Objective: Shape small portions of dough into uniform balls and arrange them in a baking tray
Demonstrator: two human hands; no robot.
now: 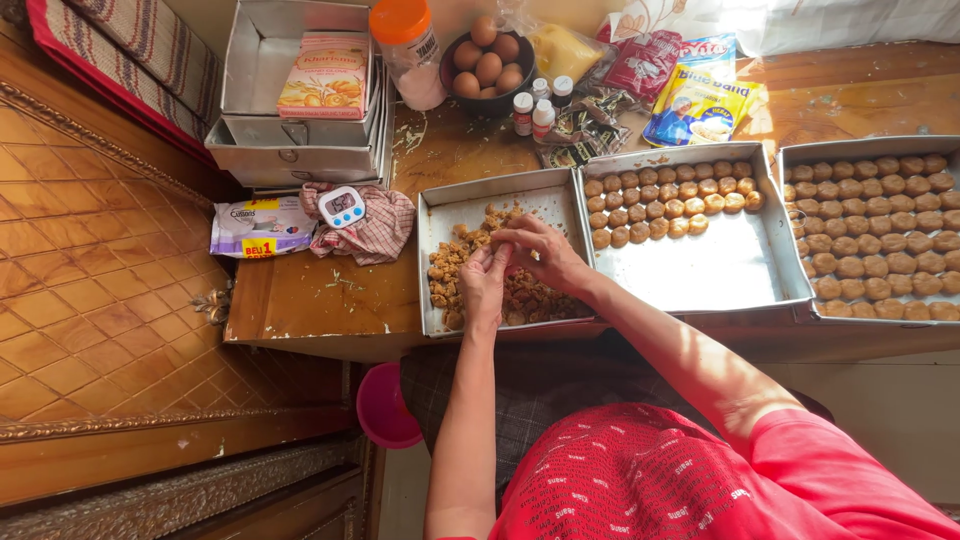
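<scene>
Left hand (484,283): over the crumb tray (447,208) at the worktop's (300,295) near edge, fingertips pinched on a dough bit (494,249).
Right hand (541,252): touching the left, grip narrow on the same bit.
Middle tray (720,265): rolled balls (665,195) fill its far rows.
Far edge: egg bowl (487,62).

A low wooden table (330,290) carries everything in front of me. Three metal trays sit in a row along its near edge: the left tray (440,205), the middle tray (720,265) and the right tray (800,155). Behind them lie a checked cloth (375,235) with a timer (342,206) on it, a stack of tins (290,150), a jar (410,55), a bowl of eggs (488,60), small bottles (535,105) and packets (690,100).
</scene>
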